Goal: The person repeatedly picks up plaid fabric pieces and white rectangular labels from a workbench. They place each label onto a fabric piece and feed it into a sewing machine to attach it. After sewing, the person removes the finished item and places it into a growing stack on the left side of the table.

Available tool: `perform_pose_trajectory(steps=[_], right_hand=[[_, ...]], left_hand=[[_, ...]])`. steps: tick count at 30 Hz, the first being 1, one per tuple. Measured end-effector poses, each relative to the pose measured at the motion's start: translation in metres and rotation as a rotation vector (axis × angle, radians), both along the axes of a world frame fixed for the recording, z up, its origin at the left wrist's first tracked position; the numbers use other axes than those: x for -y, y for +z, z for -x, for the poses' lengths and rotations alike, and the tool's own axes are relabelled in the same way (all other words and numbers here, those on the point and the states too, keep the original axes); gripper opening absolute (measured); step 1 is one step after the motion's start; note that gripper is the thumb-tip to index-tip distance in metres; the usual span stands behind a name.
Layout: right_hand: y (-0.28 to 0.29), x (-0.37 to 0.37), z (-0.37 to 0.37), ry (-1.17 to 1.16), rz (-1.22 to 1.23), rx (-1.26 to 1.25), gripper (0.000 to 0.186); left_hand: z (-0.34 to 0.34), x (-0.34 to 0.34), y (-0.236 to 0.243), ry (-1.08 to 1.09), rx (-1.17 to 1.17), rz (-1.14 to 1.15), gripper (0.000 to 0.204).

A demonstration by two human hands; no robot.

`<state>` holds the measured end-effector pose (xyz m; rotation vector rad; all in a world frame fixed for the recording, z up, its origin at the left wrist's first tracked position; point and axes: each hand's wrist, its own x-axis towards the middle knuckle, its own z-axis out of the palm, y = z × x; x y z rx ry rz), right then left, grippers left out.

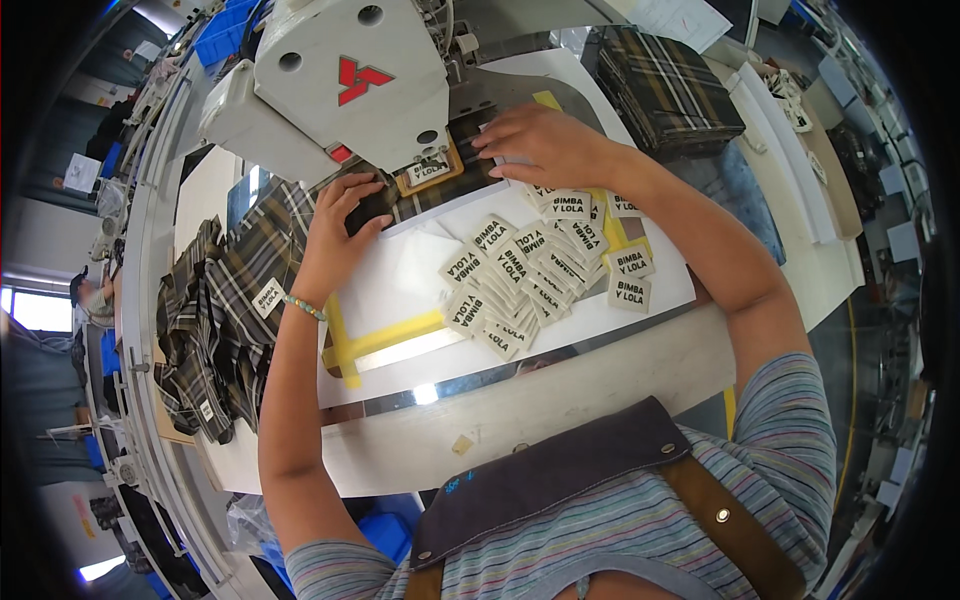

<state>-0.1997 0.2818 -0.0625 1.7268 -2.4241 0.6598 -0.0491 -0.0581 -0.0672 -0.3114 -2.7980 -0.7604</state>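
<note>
A white sewing machine stands at the far middle. Under its head, a square cream label sits inside a tan clamp frame, on a strip of dark plaid fabric. My left hand rests on the fabric left of the frame, thumb and fingers apart. To the right, my right hand lies with its fingers spread on the fabric's other end. Near it, a loose heap of cream labels covers part of the white work sheet.
Yellow tape marks the sheet. A crumpled pile of plaid fabric pieces, some bearing labels, hangs over the table's left side. Folded plaid pieces are stacked at the far right. A blue crate stands at the far left.
</note>
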Motion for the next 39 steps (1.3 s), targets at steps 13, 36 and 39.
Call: perform_pose_trajectory(steps=[13, 36, 39], right_hand=[[0.046, 0.012, -0.016, -0.128, -0.375, 0.023, 0.047], [0.058, -0.006, -0.056, 0.018, -0.018, -0.217, 0.026], [0.053, -0.002, -0.052, 0.067, -0.073, -0.099, 0.025]], left_hand=[[0.012, -0.015, -0.001, 0.041, -0.057, -0.040, 0.047], [-0.080, 0.063, 0.009, 0.076, -0.432, 0.527, 0.024], [-0.108, 0.103, -0.009, 0.255, -0.314, 0.502, 0.025]])
